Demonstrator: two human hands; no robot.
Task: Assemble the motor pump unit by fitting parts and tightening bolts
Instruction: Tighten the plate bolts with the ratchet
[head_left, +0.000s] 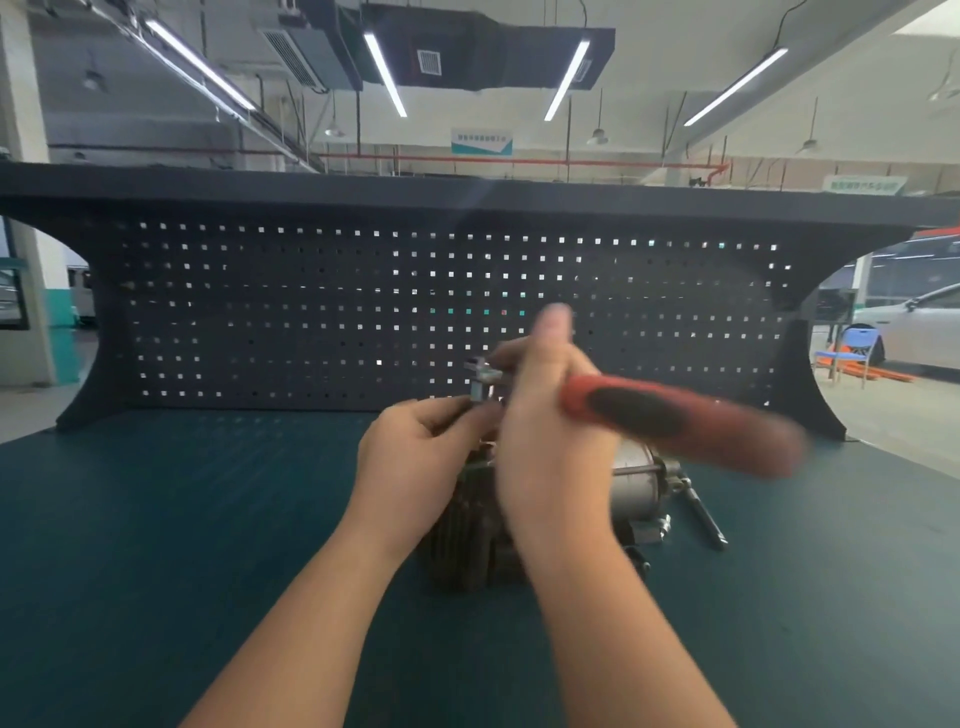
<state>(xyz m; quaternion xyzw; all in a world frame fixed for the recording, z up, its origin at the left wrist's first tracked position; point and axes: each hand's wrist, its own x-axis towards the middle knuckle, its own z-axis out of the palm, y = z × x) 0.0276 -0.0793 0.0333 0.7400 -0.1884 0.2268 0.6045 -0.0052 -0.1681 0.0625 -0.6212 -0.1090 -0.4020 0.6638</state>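
Left hand (415, 441) curled on small metal fitting (480, 382) at top of motor pump unit (631, 473), apparently steadying it for tool. Right hand (550, 415) wrapped round red-and-black tool handle (670, 415), thumb up; handle blurred, tool tip hidden behind hand, probably aimed at fitting. Unit sat mid-table on green table (156, 519), largely behind both hands: dark finned body near, silver housing at right. Loose metal rod (704, 512) lay just right of unit. Black pegboard (311, 312) stood behind.
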